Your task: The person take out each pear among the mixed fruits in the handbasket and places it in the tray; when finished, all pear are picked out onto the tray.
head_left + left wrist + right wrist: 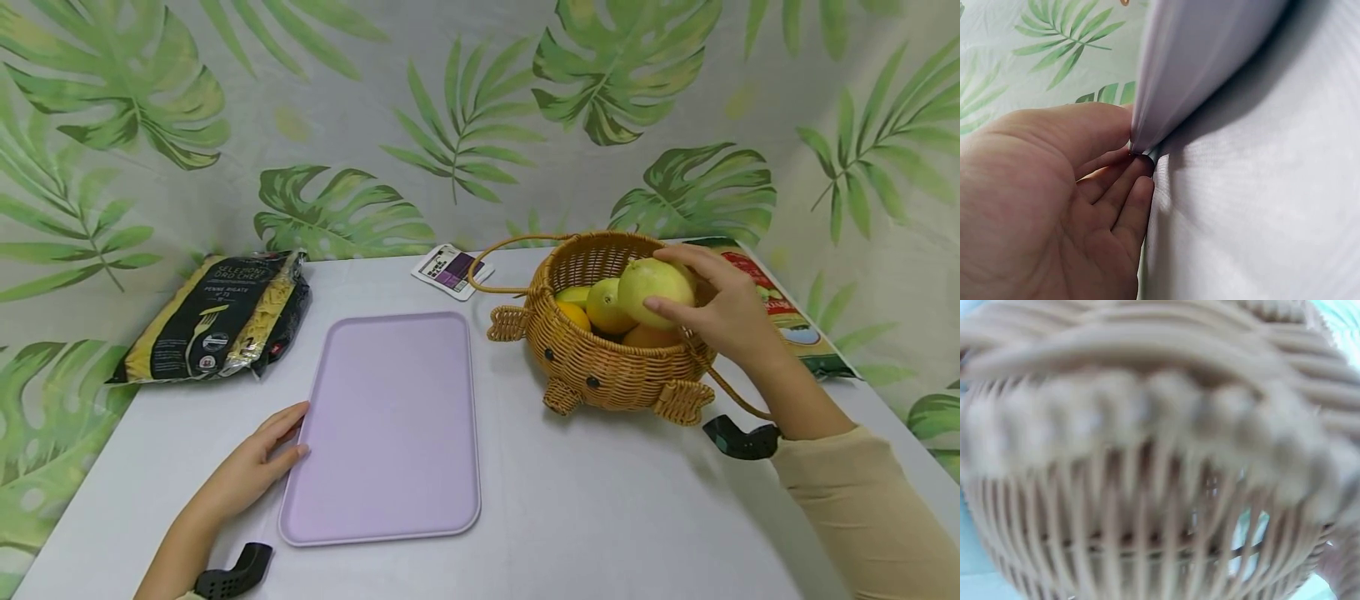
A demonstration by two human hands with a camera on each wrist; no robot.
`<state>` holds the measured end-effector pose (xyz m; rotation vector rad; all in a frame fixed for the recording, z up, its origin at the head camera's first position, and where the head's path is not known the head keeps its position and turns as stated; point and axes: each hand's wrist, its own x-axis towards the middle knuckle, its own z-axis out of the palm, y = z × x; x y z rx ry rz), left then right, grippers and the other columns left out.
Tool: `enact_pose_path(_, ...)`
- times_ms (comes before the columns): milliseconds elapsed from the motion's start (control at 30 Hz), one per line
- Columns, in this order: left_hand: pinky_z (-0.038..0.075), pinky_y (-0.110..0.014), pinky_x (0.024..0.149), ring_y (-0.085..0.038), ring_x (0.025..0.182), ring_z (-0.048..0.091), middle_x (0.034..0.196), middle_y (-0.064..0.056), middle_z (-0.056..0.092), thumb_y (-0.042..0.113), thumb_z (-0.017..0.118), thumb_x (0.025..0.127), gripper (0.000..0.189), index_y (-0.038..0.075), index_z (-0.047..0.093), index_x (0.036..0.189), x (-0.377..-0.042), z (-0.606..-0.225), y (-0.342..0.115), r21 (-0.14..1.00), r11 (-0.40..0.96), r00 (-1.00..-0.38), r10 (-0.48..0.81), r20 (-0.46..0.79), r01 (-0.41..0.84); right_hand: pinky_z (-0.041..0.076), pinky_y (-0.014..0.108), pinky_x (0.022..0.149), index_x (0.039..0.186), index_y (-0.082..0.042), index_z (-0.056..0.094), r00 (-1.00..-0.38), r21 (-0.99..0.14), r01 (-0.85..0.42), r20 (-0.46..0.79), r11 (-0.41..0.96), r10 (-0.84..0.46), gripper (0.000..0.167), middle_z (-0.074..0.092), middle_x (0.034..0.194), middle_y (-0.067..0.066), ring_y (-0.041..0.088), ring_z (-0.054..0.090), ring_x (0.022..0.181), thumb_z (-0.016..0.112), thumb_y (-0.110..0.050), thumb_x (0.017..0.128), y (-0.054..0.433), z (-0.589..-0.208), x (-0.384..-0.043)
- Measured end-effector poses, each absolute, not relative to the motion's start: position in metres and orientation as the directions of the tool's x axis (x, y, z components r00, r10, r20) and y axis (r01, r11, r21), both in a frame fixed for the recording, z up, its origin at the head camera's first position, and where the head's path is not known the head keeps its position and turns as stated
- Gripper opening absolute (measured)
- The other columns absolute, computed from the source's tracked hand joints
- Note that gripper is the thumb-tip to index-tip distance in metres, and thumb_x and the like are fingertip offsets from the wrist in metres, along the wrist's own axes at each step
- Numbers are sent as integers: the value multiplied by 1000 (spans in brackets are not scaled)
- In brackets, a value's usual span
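My right hand (pixel 716 304) grips a large, round yellow-green fruit (pixel 655 288) at the mouth of a wicker basket (pixel 607 362) with an animal face. Thumb and fingers span the fruit's right side. Inside the basket lie another yellow-green fruit (pixel 607 307) and an orange-yellow fruit (pixel 573 315). Blurred basket weave (pixel 1141 519) fills the right wrist view, hiding that hand there. At the left edge of a lilac tray (pixel 390 425) rests my left hand (pixel 247 467). In the left wrist view, its thumb (pixel 1104 128) touches the tray's rim (pixel 1160 81), with the other fingers close beside it.
A black and yellow bag of penne pasta (pixel 217 312) lies at the back left. Between tray and basket, at the back, is a small white and purple packet (pixel 450 269). Behind the basket sits a red and green package (pixel 787 312). A leaf-print cloth (pixel 480 108) hangs behind the table.
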<state>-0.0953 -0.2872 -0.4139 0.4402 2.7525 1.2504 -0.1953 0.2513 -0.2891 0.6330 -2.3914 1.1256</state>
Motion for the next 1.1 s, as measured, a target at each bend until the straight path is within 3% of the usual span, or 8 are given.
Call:
enact_pose_path(67,19,0,90,-35,126,28,141,-18,27,24,54,91,60,1,28,140,-95,-413,-287,749,627,-956,293,30,216,42,9,73,120,-5,57,-806,-612,-569,548,549,-224,56,51,122,5,5,46,104,75,6,68,249,-285,-193)
enact_pose_path(167,18,0,90,-39,125,27,141,-18,27,25,54,91,60,1,28,140,-95,-413,-286,750,626,-955,294,24,212,44,10,72,120,-2,56,-793,-621,-592,561,514,-235,56,51,121,5,8,48,102,73,9,67,244,-280,-188)
enact_pose_path(333,19,0,90,-27,127,27,141,-19,27,24,54,91,59,1,28,140,-96,-414,-286,747,626,-954,299,37,225,45,12,75,119,-1,57,-775,-644,-623,585,444,-239,57,50,121,5,15,45,106,73,11,66,227,-268,-171)
enact_pose_path(600,18,1,89,-38,125,26,141,-19,26,25,54,91,60,1,27,140,-95,-414,-287,743,635,-956,293,21,211,48,23,79,114,10,55,-651,-642,-754,704,137,-286,55,50,117,16,26,44,109,73,15,63,174,-267,-152)
enact_pose_path(833,18,1,89,-40,125,26,141,-20,26,24,54,91,60,-1,27,139,-94,-413,-287,745,634,-957,290,19,207,46,34,85,115,5,55,-695,-721,-693,654,35,-298,53,48,119,11,24,44,110,72,14,65,106,-292,-154)
enact_pose_path(1100,19,0,89,-40,124,28,141,-20,27,25,54,91,60,-1,27,139,-95,-413,-286,752,628,-957,288,14,200,48,33,82,115,7,53,-798,-826,-564,546,-4,-257,47,48,117,16,24,48,107,71,5,71,37,-311,-156)
